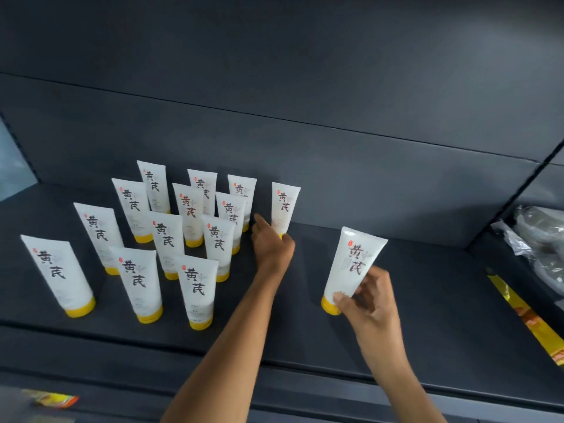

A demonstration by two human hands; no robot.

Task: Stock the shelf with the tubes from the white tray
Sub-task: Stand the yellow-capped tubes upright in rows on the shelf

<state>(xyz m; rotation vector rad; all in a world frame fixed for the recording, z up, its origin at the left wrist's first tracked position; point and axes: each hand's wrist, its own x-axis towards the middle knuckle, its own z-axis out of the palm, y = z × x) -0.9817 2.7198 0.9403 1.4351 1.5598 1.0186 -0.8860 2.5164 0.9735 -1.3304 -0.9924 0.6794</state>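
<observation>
right hand [370,300]: fingers curled, pinching lower body of front tube [354,264]
front tube: tilted, cap down, well right of tube group [168,239]
left hand [271,242]: fingers closed on cap of rear tube [285,206]
rear tube: upright, just right of tube group

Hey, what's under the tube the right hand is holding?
The tube tilts cap-down; below its yellow cap is dark shelf. The right hand hides part of the cap, so contact is unclear.
</observation>
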